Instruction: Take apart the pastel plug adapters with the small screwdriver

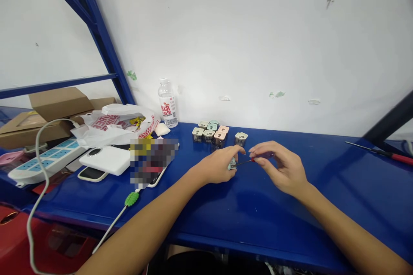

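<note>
My left hand (pixel 221 165) is closed around a small pale-green sharpener-like piece (pixel 232 163), which its fingers partly cover. A thin screwdriver (pixel 245 162) with a red end runs from that piece toward my right hand (pixel 280 166). The curled fingers of my right hand are at the screwdriver's red end, with thumb and fingertips a little apart; whether they grip it cannot be made out. Behind my left hand stand several small two-holed blocks (pixel 208 134) in cream, green and pink, and one cream block (pixel 240 138) sits apart to their right.
A water bottle (pixel 167 105) stands by the wall. At the left are a plastic bag (pixel 112 126), a power strip (pixel 48 159), a white power bank (pixel 106 160), a phone (pixel 158 176) and a cable (pixel 112 223). A red-handled screwdriver (pixel 380 151) lies at the right.
</note>
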Available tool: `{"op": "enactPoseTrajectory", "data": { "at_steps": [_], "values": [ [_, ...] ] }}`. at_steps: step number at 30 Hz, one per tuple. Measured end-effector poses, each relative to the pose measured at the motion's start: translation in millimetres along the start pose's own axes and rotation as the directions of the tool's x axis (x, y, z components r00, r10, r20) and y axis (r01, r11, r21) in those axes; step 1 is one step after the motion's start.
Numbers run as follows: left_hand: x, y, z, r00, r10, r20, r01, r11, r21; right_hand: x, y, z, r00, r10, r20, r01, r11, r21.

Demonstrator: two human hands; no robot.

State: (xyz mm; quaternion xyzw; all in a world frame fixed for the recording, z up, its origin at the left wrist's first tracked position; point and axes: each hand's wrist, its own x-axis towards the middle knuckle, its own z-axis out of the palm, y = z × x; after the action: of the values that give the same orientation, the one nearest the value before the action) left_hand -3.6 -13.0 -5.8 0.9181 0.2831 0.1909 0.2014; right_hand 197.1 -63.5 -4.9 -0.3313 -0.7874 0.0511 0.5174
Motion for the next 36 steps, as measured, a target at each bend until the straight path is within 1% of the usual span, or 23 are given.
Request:
{"op": "enactPoseTrajectory", "data": {
  "at_steps": [3,6,9,12,14,16,18,20,22,23,25,27,28,30,32,34,36],
  "values": [
    [0.8,-0.4,2.1,1.0,0.002,-0.002,-0.002,1.0,-0.002,-0.6,0.2,3.6,0.999,0.019,-0.049,-0.018,1.0,0.01],
    [2.4,-1.4,4.8,1.0,0.0,0.008,-0.001,1.0,0.006,-1.6,-0.1,3.1,0.996,-0.045,-0.076,0.039,0.996,-0.076],
    [3.3,-2.7,5.8,1.0,-0.011,0.0,0.011,1.0,0.016,-1.4,-3.0,-0.1,0.994,-0.103,-0.021,0.1,0.988,-0.117],
    [3.0,-3.3,4.9,1.0,-0.02,-0.013,0.02,1.0,0.012,-0.6,-6.1,-1.0,0.998,-0.052,0.045,0.055,0.995,-0.086],
    [2.6,-3.2,4.2,1.0,-0.027,-0.012,0.027,1.0,0.008,0.3,-6.3,0.0,0.998,-0.047,0.032,0.049,0.997,-0.064],
    [2.4,-2.9,3.9,0.999,-0.031,-0.008,0.031,1.0,0.002,1.8,-5.2,0.7,0.994,-0.112,-0.014,0.11,0.99,-0.088],
    [2.4,-2.8,3.8,0.999,-0.031,-0.004,0.031,1.0,0.0,3.2,-4.2,0.3,0.986,-0.165,-0.02,0.161,0.976,-0.145],
    [2.4,-3.0,3.6,0.999,-0.041,-0.002,0.041,0.999,0.004,3.9,-3.9,-0.8,0.993,-0.119,0.015,0.12,0.976,-0.179],
    [2.4,-3.4,3.2,0.999,-0.051,-0.005,0.051,0.999,0.011,3.6,-3.7,-1.6,0.998,-0.036,0.056,0.045,0.985,-0.168],
    [2.4,-3.7,3.1,0.999,-0.051,-0.008,0.051,0.999,0.014,3.3,-3.3,-1.7,0.998,-0.015,0.062,0.024,0.988,-0.153],
    [2.3,-4.3,2.9,0.999,-0.041,-0.008,0.041,0.999,0.015,2.8,-1.8,-1.8,0.998,-0.048,0.029,0.052,0.989,-0.138],
    [2.3,-4.9,3.1,0.999,-0.033,-0.006,0.033,0.999,0.015,2.8,-0.4,-2.2,0.992,-0.129,-0.008,0.125,0.977,-0.171],
    [2.3,-5.1,3.2,0.999,-0.034,-0.005,0.034,0.999,0.015,3.0,-0.1,-2.5,0.988,-0.154,-0.003,0.151,0.969,-0.198],
    [2.3,-5.5,3.5,0.999,-0.041,-0.004,0.041,0.999,0.018,3.2,-0.7,-3.0,0.99,-0.133,0.049,0.14,0.963,-0.232],
    [2.3,-5.8,3.7,0.999,-0.048,-0.004,0.048,0.998,0.027,3.1,-1.7,-2.7,0.993,-0.063,0.103,0.084,0.973,-0.215],
    [2.3,-6.0,3.8,0.999,-0.051,-0.001,0.051,0.998,0.033,2.8,-2.0,-1.6,0.994,-0.052,0.098,0.069,0.983,-0.171],
    [2.3,-6.3,4.2,0.999,-0.049,0.001,0.049,0.998,0.033,2.8,-1.3,-0.9,0.992,-0.11,0.055,0.118,0.979,-0.165]
  ]
}}
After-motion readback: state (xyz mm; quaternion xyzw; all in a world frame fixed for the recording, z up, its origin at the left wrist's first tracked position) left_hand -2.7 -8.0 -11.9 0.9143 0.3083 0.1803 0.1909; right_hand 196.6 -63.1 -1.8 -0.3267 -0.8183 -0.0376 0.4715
